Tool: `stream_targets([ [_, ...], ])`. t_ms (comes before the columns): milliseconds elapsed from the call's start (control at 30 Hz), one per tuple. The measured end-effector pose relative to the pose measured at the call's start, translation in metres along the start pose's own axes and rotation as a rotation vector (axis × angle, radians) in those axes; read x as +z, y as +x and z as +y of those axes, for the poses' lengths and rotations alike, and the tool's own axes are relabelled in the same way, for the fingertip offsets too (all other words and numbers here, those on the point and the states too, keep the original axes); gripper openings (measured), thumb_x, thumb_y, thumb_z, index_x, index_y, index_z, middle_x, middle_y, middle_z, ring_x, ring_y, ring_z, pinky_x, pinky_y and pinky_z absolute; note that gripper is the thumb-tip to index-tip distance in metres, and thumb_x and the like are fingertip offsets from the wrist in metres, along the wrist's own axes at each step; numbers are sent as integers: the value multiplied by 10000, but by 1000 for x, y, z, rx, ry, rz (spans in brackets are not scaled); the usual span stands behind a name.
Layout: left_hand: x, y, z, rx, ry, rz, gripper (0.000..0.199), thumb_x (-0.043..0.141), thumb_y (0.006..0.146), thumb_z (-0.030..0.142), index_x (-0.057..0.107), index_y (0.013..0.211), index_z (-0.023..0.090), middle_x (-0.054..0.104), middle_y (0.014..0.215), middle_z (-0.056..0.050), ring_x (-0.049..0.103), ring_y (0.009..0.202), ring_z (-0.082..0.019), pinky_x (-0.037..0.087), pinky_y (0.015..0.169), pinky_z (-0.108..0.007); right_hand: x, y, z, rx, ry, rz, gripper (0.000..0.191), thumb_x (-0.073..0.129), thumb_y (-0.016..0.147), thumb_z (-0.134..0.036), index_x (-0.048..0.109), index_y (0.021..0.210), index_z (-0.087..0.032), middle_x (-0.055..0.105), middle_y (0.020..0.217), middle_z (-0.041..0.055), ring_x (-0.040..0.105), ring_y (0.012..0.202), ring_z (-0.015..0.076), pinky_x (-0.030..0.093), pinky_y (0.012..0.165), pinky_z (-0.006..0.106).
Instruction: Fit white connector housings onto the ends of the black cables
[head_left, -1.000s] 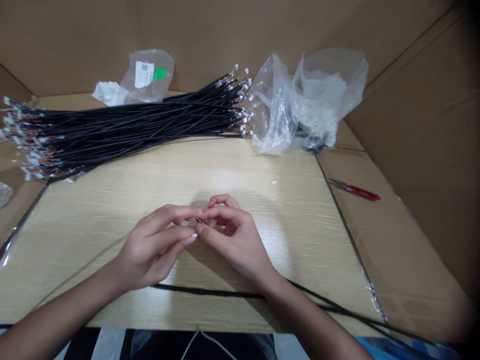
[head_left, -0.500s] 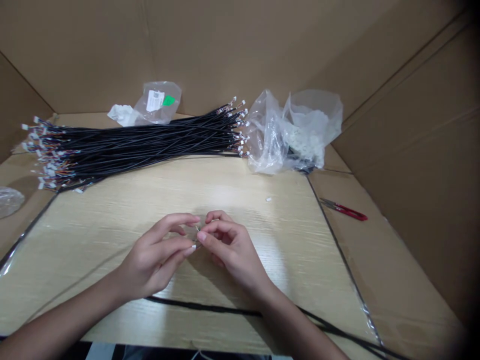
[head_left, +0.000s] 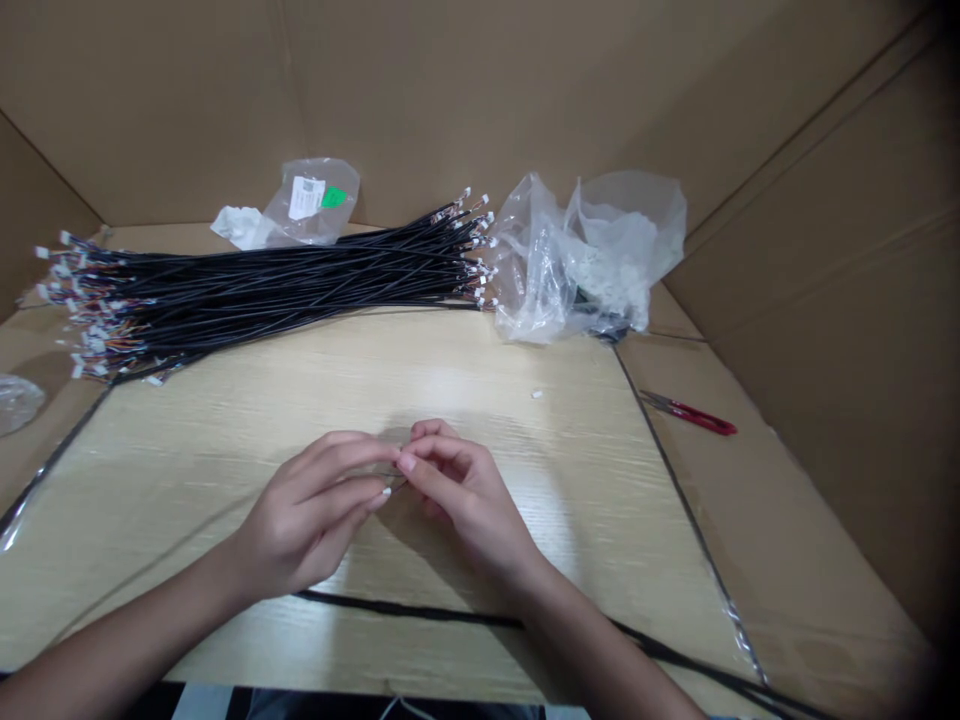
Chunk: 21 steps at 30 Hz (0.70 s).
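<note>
My two hands meet above the middle of the table. My left hand point(head_left: 307, 515) is closed in a pinch, with a tiny white connector point(head_left: 387, 491) showing at its thumb tip. Fine dark wires point(head_left: 400, 484) run between the hands, and my right hand point(head_left: 469, 490) pinches their ends between thumb and forefinger. The fingers cover most of the wires. A black cable point(head_left: 412, 609) lies across the table below my hands, passing under my right forearm toward the lower right.
A bundle of black cables point(head_left: 300, 285) with white end plugs lies at the back left. Behind it is a labelled plastic bag point(head_left: 311, 205). Bags of white parts point(head_left: 607, 260) stand at the back right. One loose white connector point(head_left: 536, 394) and red-handled snips point(head_left: 694, 415) lie rightward.
My left forefinger has come in to touch the right fingertips, narrowing the gap between the hands. The wire tips seen between them before are now covered. The view has shifted slightly.
</note>
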<state>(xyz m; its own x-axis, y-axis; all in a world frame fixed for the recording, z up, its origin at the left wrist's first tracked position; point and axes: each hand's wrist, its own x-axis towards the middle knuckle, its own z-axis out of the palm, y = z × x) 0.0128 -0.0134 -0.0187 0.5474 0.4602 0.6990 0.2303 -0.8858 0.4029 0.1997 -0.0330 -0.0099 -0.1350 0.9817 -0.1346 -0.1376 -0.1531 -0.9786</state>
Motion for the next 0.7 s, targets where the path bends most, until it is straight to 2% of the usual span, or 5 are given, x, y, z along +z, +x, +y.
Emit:
stream_targets([
  [167, -1, 0, 1, 44, 22, -8, 248, 585, 828, 4, 609, 1057, 94, 623, 1156, -115, 582, 1091, -153, 553, 879, -277, 1, 0, 0, -15, 50, -47, 267, 704, 831, -413, 648, 716, -178, 470, 862, 23, 458, 691, 102, 393, 532, 219],
  [300, -4, 7, 5, -266, -156, -25, 124, 588, 859, 53, 655, 884, 154, 562, 1166, -72, 563, 1110, -101, 537, 884, -198, 3, -3, -4, -111, -96, -8, 200, 677, 845, -352, 650, 762, -172, 449, 907, 43, 506, 848, 143, 446, 591, 225],
  [400, -7, 9, 3, -502, -358, -89, 145, 587, 899, 162, 667, 778, 156, 536, 1158, -66, 576, 1052, -82, 523, 926, -196, 6, -8, -6, -215, -245, 31, 142, 648, 862, -290, 655, 797, -164, 436, 952, 64, 505, 851, 148, 437, 514, 192],
  [500, -7, 7, -2, -608, -574, -111, 211, 574, 918, 248, 670, 761, 144, 532, 1129, -82, 576, 1053, -99, 515, 889, -189, 9, -13, -6, -392, -389, 54, 84, 616, 881, -205, 642, 813, -163, 435, 934, 67, 498, 877, 159, 437, 483, 175],
  [700, -7, 2, -3, -790, -863, -133, 244, 600, 904, 342, 673, 766, 155, 563, 1034, -78, 449, 1233, -155, 398, 1016, -229, 9, -17, -3, -757, -601, 101, 110, 588, 864, -36, 594, 906, -137, 417, 979, 53, 509, 846, 98, 494, 588, 174],
])
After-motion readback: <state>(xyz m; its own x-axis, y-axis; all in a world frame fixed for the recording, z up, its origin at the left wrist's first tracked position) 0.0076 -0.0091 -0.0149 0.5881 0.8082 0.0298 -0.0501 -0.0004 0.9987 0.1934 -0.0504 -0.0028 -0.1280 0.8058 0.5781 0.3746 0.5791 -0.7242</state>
